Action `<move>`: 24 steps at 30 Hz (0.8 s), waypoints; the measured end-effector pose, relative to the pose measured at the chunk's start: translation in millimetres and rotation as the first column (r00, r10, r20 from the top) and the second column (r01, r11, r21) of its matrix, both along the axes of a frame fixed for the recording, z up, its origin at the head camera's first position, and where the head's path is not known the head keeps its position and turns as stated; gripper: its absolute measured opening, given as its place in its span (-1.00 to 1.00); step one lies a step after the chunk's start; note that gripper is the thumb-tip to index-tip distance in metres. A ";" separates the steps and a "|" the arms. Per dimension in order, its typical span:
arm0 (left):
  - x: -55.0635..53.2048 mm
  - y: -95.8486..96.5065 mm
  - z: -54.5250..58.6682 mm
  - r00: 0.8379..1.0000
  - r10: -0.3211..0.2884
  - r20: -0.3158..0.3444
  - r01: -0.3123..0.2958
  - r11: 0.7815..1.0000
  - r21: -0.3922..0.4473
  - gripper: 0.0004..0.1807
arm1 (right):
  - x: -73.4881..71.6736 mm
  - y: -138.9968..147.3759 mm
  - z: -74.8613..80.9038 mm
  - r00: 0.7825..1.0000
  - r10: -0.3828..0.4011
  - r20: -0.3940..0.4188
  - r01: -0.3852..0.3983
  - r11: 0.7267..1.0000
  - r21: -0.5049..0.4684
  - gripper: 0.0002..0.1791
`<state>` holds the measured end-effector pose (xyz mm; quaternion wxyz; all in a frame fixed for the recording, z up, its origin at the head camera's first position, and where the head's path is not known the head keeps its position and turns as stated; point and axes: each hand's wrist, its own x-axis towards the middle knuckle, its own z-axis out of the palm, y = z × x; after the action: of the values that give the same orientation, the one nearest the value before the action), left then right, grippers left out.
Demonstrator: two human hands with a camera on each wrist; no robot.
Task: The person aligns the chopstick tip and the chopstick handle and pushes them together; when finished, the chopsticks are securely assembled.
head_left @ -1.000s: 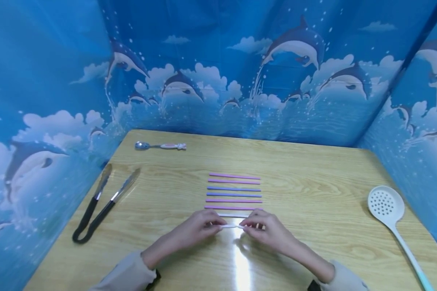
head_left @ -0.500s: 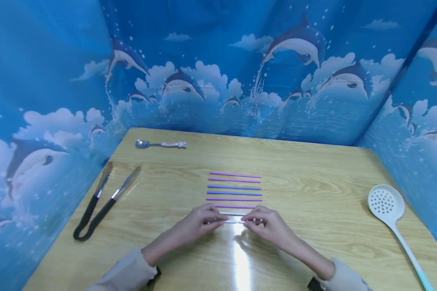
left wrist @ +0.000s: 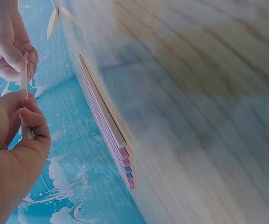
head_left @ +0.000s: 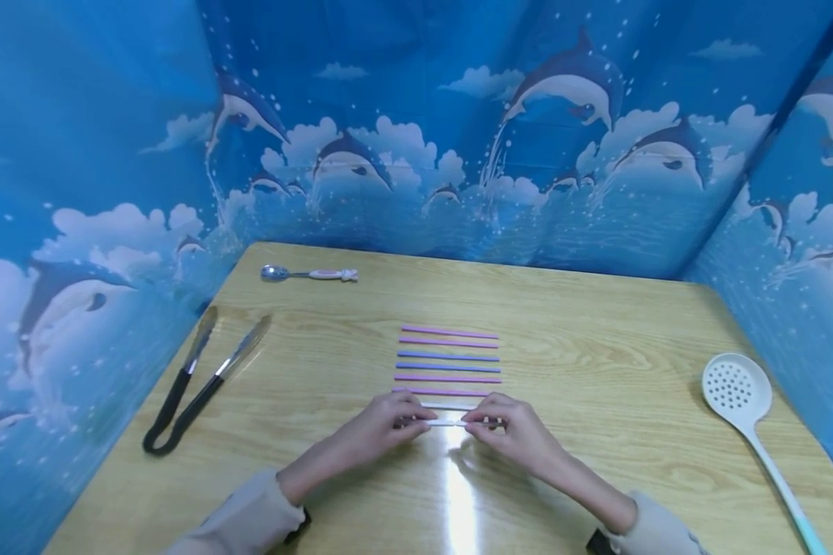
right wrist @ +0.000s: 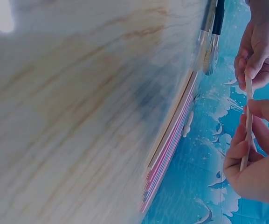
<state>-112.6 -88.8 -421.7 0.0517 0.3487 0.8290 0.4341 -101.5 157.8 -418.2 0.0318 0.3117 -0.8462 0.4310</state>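
My left hand [head_left: 382, 422] and right hand [head_left: 517, 432] pinch a thin white stick [head_left: 446, 422] near its two ends, thumbs against fingers. In the right wrist view this stick [right wrist: 249, 116] is held above the table, and its ends are partly covered by the fingers. Just beyond it, another white stick [head_left: 447, 406] lies on the table, partly behind the fingertips. Farther back, several pink sticks [head_left: 447, 378] and two blue sticks [head_left: 447, 367] lie in a roughly parallel row, pink on both sides of the blue pair.
Black-handled metal tongs [head_left: 201, 393] lie spread at the left of the wooden table [head_left: 597, 331]. A small spoon [head_left: 308, 274] with a pale handle is at the back left. A white perforated skimmer [head_left: 736, 385] lies at the right. Dolphin-print curtains [head_left: 416, 169] enclose the table's far sides.
Both hands have moved slightly away from me, bringing the held white stick closer to the one lying on the table. In the last half second they have barely shifted.
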 end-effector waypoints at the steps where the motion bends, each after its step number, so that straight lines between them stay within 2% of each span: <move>1: 0.1 0.3 0.1 1.000 0.002 0.009 -0.002 1.000 -0.002 -0.81 | 0.2 -0.1 0.0 1.000 -0.002 0.001 0.002 1.000 0.000 -0.90; 4: -0.1 1.1 0.0 1.000 -0.003 0.008 0.003 1.000 0.001 -0.82 | 1.0 -0.8 0.5 1.000 -0.008 0.008 0.008 1.000 0.001 -0.90; 7: -0.3 1.5 0.1 1.000 -0.008 -0.025 0.008 1.000 0.004 -0.82 | 1.5 -1.3 1.0 1.000 -0.013 0.007 0.013 1.000 -0.009 -0.90; 16: -3.9 -0.9 -1.7 0.992 -0.021 -0.123 0.032 0.996 0.088 -0.82 | 0.3 -4.9 2.0 0.993 -0.042 -0.107 0.036 0.997 -0.061 -0.87; 24: -4.9 0.0 -2.5 0.988 -0.025 -0.154 0.043 0.993 0.113 -0.83 | 0.5 -6.2 -0.9 0.984 -0.059 -0.167 0.047 0.996 -0.071 -0.84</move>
<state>-117.5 -88.9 -424.2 -0.0249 0.3975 0.7978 0.4527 -101.0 151.6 -419.0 0.1253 0.3233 -0.8336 0.4300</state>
